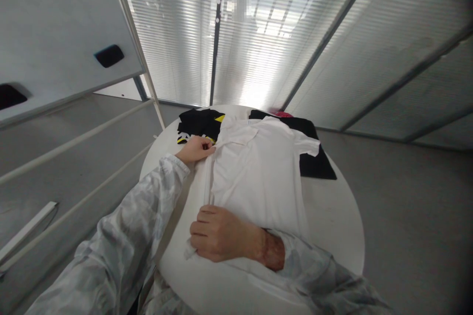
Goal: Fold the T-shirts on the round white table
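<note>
A white short-sleeved shirt point(258, 167) lies spread on a round white table point(332, 216). My left hand point(195, 149) is closed in a pinch on the shirt's left edge near the shoulder. My right hand point(221, 234) is at the shirt's lower left corner, fingers curled over the hem and gripping the fabric. Both my arms wear a pale patterned jacket.
A black garment with yellow print point(197, 125) lies at the table's far left. Another black garment point(314, 157) sits under the white shirt at the far right, with a bit of pink point(283, 114) behind. A whiteboard on a white frame point(55, 34) stands to the left; glass walls with blinds lie beyond.
</note>
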Demonstrator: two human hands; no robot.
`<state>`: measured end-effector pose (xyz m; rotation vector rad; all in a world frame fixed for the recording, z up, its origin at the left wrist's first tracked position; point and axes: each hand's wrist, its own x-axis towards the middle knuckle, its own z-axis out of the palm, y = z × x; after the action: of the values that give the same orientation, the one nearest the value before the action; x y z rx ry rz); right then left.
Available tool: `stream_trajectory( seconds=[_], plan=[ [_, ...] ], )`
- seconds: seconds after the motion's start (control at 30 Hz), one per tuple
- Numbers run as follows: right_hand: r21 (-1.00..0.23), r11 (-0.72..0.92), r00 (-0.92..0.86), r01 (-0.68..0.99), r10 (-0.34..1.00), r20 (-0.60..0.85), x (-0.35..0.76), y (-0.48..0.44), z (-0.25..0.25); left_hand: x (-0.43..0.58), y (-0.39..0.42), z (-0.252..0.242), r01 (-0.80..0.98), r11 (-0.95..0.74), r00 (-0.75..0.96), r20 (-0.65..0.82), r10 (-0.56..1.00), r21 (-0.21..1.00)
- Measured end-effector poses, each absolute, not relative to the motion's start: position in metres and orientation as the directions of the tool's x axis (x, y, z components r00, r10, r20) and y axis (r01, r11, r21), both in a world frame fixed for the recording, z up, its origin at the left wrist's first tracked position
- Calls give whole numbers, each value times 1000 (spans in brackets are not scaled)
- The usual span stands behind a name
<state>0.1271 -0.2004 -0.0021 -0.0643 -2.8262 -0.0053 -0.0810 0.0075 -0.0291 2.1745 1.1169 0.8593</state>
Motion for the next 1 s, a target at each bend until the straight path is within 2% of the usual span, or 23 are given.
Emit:
stream_trajectory(
  seconds=[0.13, 0.2, 0.27, 0.33, 0.43, 0.53, 0.6, 0.67, 0.77, 0.87, 1.0],
  plan=[
    [26, 995, -934, -93, -96, 343, 124, -203, 11, -67, -4, -23, 393, -580, 496, 366, 787, 713],
    [-30, 992, -914, -125, -103, 393, 125, -202, 15, -61, -11, -17, 322, -604, 561, 367, 742, 729],
    [-113, 988, -885, -106, -41, 464, 130, -196, 19, -58, -16, -13, 249, -617, 647, 346, 679, 747],
    [-212, 977, -843, -13, 103, 528, 138, -184, 22, -57, -18, -12, 227, -614, 690, 319, 649, 756],
    [-379, 892, -713, 245, 431, 553, 157, -154, 28, -59, -13, -17, 340, -589, 591, 321, 740, 733],
    [-533, 676, -496, 509, 737, 459, 178, -112, 33, -61, -4, -27, 535, -494, 368, 338, 866, 685],
    [-584, 510, -369, 632, 860, 352, 189, -81, 34, -61, 0, -32, 609, -431, 282, 326, 902, 666],
    [-580, 393, -285, 714, 919, 272, 194, -53, 32, -61, 3, -35, 646, -416, 272, 316, 909, 640],
    [-538, 322, -231, 779, 945, 232, 190, -23, 19, -62, 5, -37, 671, -435, 309, 306, 900, 600],
    [-513, 365, -259, 777, 928, 267, 180, -10, -1, -63, 6, -38, 647, -452, 344, 294, 892, 614],
    [-451, 492, -302, 745, 851, 430, 173, -11, -25, -64, 6, -38, 595, -459, 360, 292, 886, 659]
  ],
)
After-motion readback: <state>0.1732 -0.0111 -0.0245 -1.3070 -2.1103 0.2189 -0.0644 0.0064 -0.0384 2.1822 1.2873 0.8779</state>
